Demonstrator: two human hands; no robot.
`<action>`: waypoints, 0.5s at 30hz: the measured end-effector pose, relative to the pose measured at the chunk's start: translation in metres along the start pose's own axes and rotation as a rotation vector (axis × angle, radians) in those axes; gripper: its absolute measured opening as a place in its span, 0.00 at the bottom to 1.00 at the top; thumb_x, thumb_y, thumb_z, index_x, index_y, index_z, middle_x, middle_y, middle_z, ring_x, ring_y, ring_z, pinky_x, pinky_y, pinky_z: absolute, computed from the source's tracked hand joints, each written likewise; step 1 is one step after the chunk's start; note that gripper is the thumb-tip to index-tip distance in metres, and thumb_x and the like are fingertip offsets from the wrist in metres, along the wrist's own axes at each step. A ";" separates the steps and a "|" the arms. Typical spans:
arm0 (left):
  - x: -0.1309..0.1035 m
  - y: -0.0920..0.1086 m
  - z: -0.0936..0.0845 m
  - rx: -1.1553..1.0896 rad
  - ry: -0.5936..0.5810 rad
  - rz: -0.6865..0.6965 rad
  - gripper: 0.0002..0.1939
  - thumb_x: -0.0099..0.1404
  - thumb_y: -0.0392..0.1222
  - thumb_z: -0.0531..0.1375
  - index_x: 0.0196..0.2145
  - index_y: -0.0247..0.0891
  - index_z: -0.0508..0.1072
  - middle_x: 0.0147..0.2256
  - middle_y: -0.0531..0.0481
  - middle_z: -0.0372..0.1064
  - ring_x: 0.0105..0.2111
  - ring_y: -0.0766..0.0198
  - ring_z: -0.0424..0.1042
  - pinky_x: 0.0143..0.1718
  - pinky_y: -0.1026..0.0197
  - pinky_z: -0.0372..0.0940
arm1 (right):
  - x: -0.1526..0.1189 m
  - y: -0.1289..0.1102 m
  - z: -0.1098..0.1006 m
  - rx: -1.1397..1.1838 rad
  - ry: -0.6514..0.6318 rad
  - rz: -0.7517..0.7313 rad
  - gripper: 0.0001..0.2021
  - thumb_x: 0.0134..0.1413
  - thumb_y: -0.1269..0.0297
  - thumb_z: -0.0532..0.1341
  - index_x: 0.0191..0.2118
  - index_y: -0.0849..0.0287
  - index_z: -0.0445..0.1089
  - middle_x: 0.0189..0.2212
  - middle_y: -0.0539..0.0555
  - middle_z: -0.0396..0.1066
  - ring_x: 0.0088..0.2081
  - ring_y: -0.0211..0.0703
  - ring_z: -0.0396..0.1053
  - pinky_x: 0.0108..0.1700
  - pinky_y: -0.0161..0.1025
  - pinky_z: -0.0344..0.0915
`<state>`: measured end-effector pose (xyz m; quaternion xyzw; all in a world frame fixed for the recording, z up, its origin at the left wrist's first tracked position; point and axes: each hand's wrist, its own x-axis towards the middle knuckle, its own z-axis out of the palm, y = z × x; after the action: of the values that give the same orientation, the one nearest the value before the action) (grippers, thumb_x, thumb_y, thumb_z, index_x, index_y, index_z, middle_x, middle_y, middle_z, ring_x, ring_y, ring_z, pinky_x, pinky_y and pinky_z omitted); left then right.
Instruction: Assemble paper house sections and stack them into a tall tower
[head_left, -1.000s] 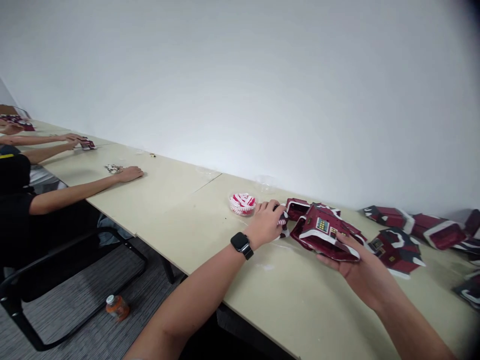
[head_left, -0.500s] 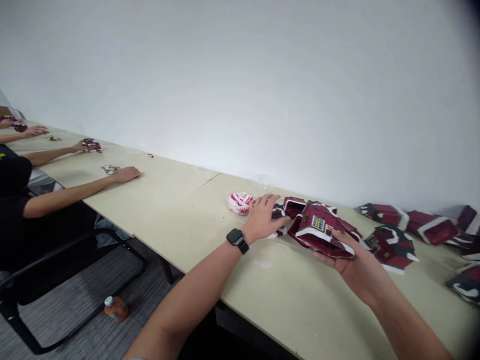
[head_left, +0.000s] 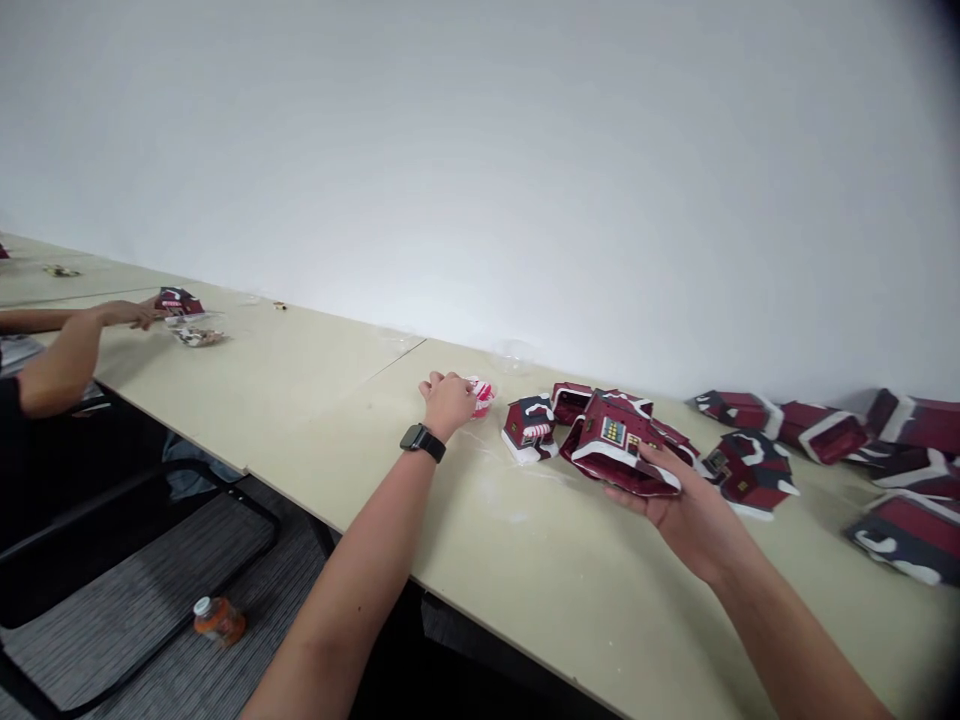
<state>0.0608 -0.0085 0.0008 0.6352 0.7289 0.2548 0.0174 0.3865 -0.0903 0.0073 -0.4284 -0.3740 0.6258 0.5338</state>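
My left hand [head_left: 448, 402], with a black watch on its wrist, is at a small round tub of red-and-white pieces [head_left: 482, 397]. Its fingers are bent over the tub's left side, and whether they grip a piece is hidden. My right hand [head_left: 679, 495] holds a dark red model house [head_left: 626, 445] with white edges, tilted so that its hollow underside faces me. Between the two hands a small house with a striped awning [head_left: 531, 430] stands upright on a white base. Another dark red piece [head_left: 571, 400] lies just behind the held house.
Several more model houses [head_left: 821, 430] lie along the right side of the table [head_left: 525, 590]. A clear plastic lid [head_left: 514, 352] is by the wall. At the left another person's hand [head_left: 135, 314] touches a house [head_left: 180, 301]. An orange bottle [head_left: 220, 620] stands on the floor.
My left hand has moved left from beside the small house to the tub. My right hand still holds the house. The other person's arm has shifted toward the house at the far left.
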 end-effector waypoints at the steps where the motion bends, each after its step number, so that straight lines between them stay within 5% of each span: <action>1: 0.000 0.000 0.001 0.012 -0.021 0.010 0.16 0.71 0.38 0.53 0.34 0.40 0.81 0.51 0.39 0.76 0.55 0.43 0.61 0.52 0.43 0.52 | 0.000 0.000 0.000 -0.002 -0.001 0.001 0.17 0.54 0.59 0.75 0.49 0.49 0.79 0.57 0.49 0.79 0.54 0.54 0.80 0.49 0.51 0.85; 10: 0.001 0.005 -0.008 0.024 -0.041 -0.009 0.14 0.66 0.36 0.57 0.23 0.37 0.72 0.35 0.37 0.76 0.52 0.43 0.61 0.49 0.45 0.51 | -0.003 -0.003 0.003 -0.015 -0.008 -0.013 0.18 0.54 0.58 0.75 0.51 0.50 0.79 0.54 0.51 0.80 0.50 0.54 0.81 0.44 0.49 0.85; 15: 0.001 0.005 -0.007 0.018 -0.024 0.025 0.15 0.70 0.35 0.54 0.25 0.37 0.72 0.38 0.38 0.78 0.52 0.45 0.63 0.49 0.46 0.50 | -0.006 -0.004 0.007 -0.021 0.002 -0.027 0.17 0.54 0.58 0.74 0.50 0.50 0.79 0.52 0.52 0.81 0.48 0.52 0.81 0.42 0.47 0.85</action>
<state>0.0627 -0.0099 0.0094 0.6474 0.7229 0.2407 0.0174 0.3818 -0.0954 0.0142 -0.4296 -0.3857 0.6141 0.5381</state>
